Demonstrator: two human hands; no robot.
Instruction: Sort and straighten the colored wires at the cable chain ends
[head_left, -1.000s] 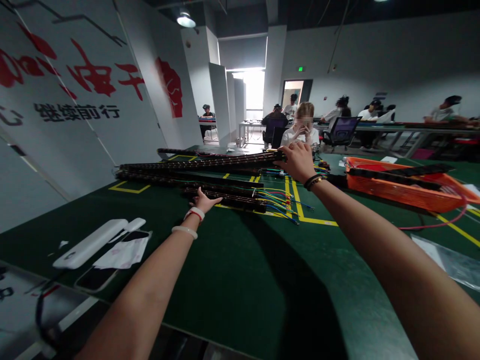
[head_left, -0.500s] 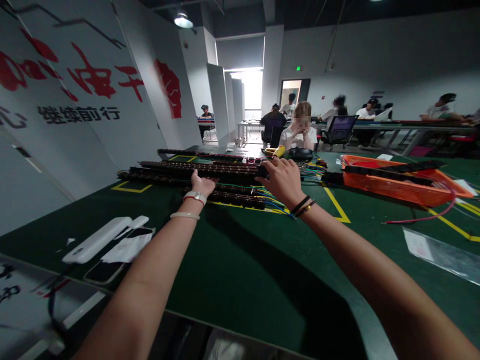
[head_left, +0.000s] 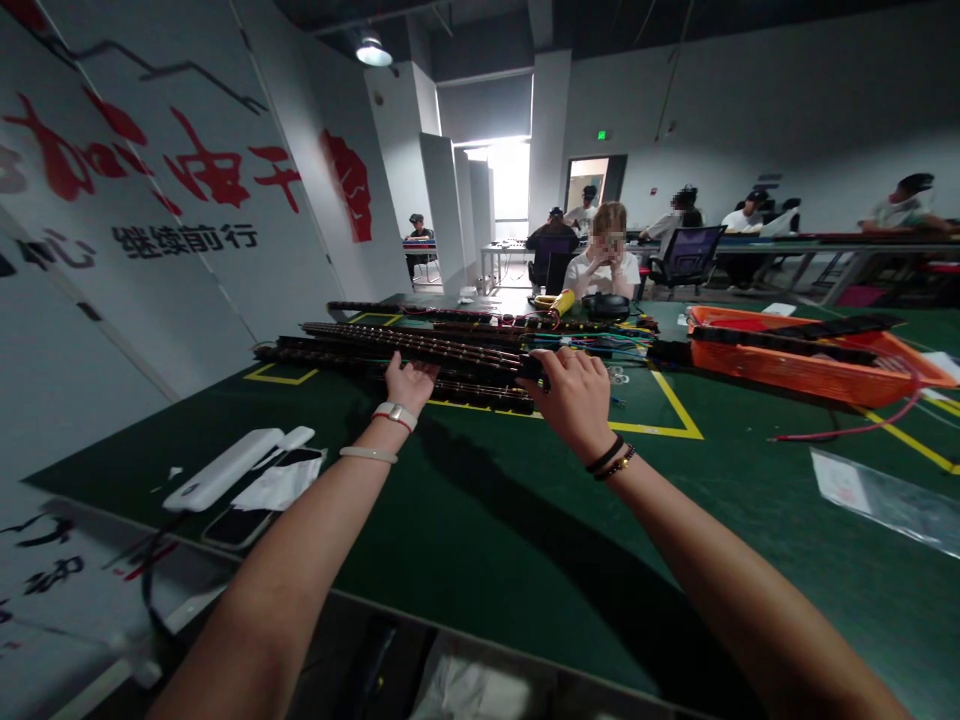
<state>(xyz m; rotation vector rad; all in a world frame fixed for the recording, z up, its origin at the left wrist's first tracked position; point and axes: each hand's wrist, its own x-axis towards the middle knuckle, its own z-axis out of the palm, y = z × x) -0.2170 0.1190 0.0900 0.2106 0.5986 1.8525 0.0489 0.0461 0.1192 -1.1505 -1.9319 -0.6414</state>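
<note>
Several long black strips with coloured wires lie stacked across a green table. One long black strip is lifted a little above the pile. My left hand grips it near its middle, fingers curled under it. At the strip's right end my right hand is closed around it. Bundles of coloured wires trail from the strips' ends beyond my right hand.
An orange tray holding more black strips sits at the right. A white case, a phone and paper lie at the left. A clear bag lies at the right. A seated person faces me across the table; others work behind.
Both hands have drawn the strip nearer to me and lower. My right hand slid back from the far yellow marking; my left hand moved from flat on the table to gripping the strip.
</note>
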